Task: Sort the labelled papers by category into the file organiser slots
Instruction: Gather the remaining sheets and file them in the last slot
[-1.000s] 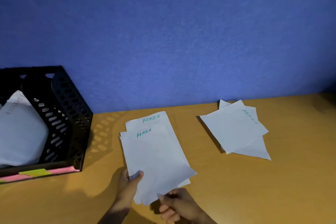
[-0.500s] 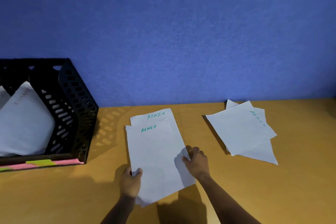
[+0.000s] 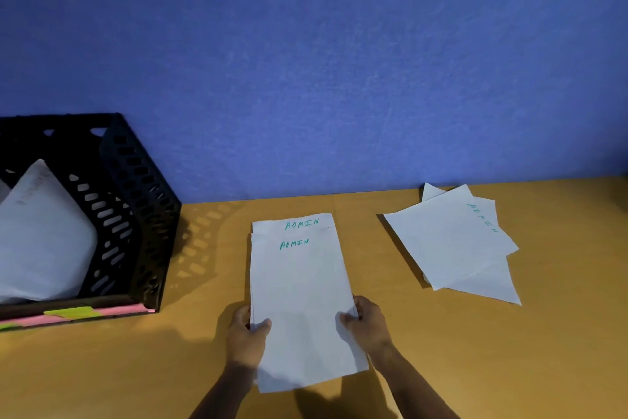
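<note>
Both forearms reach up from the near edge of the wooden desk (image 3: 509,367) and meet at a stack of white papers (image 3: 300,299) lying flat on it. The left hand (image 3: 246,338) clasps the stack's left edge, thumb over the top sheet and fingers tucked beneath; the right hand (image 3: 368,323) pinches the right edge the same way, so the stack is held squarely between them. Two sheets show the green word ADMIN, the upper sheet's heading peeking out beyond the top one. Left of the stack, well apart, stands the black file organiser (image 3: 136,214) with curled white sheets (image 3: 44,242) in its slot and pink and green tags (image 3: 71,313) along its front lip; bare desk lies between. Right of the stack, a looser skewed pile of papers (image 3: 452,242) rests near the blue wall (image 3: 306,61), with open desk around it.
</note>
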